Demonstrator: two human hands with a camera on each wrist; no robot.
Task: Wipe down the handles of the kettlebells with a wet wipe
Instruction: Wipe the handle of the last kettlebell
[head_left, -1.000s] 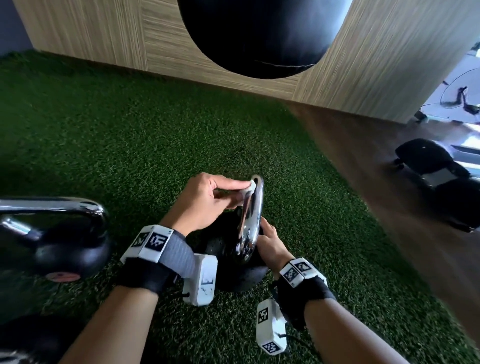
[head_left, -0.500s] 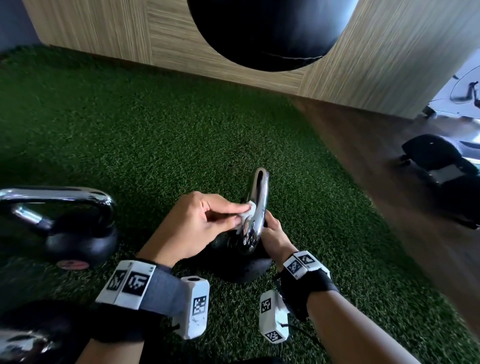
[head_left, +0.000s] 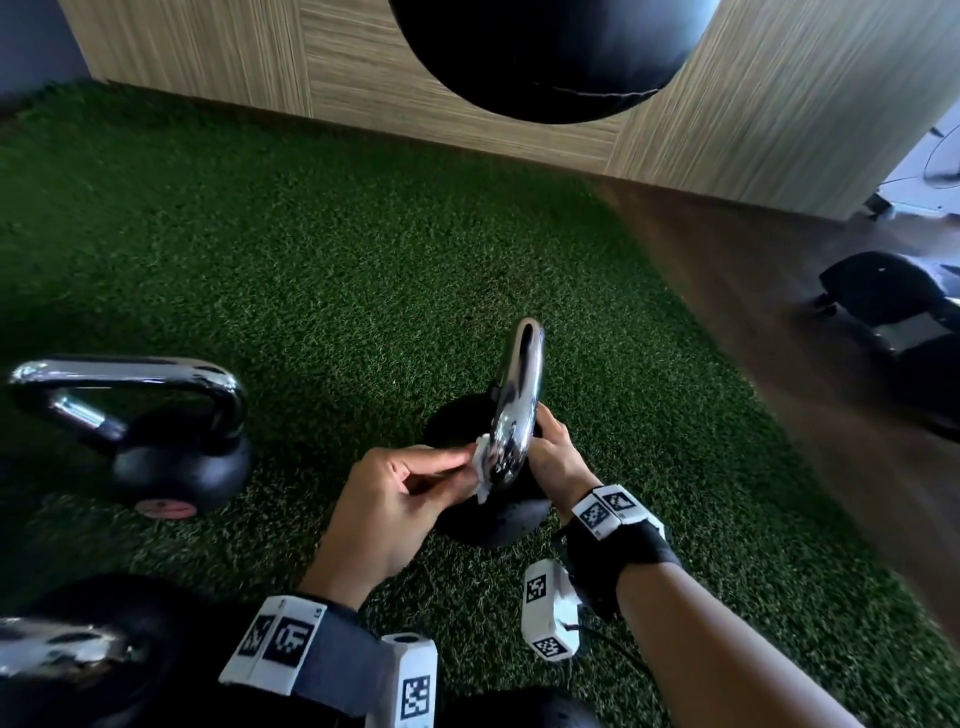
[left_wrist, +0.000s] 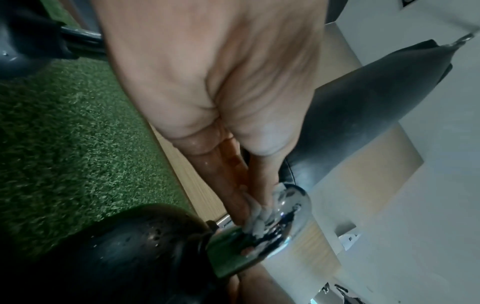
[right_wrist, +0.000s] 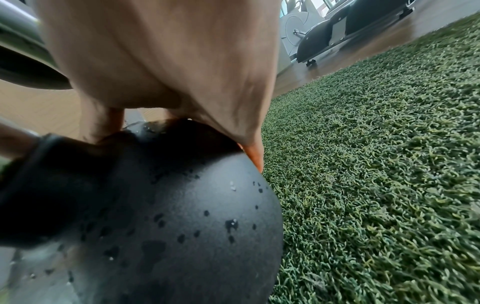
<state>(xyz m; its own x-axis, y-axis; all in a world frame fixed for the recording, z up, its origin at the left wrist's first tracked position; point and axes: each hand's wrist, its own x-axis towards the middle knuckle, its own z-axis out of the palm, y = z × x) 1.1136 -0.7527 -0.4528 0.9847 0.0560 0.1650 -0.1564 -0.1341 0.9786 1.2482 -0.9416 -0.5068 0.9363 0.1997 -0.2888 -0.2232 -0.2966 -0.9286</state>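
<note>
A black kettlebell (head_left: 493, 525) with a chrome handle (head_left: 519, 384) stands on the green turf, its handle edge-on to me. My left hand (head_left: 400, 499) pinches a crumpled white wet wipe (head_left: 482, 467) against the lower near part of the handle. The left wrist view shows the wipe (left_wrist: 257, 220) bunched under my fingertips on the shiny handle (left_wrist: 294, 205). My right hand (head_left: 556, 457) holds the kettlebell at the handle's base, on its right side. In the right wrist view thumb and fingers straddle the top of the droplet-spotted ball (right_wrist: 168, 216).
A second kettlebell (head_left: 176, 467) stands on the turf to the left, a third (head_left: 78, 660) at the lower left corner. A black punching bag (head_left: 550, 57) hangs ahead before a wooden wall. Wooden floor and an exercise machine (head_left: 893, 312) lie to the right.
My left hand has slid the wipe from the top of the handle down its near side towards the base. The right hand has stayed on the kettlebell.
</note>
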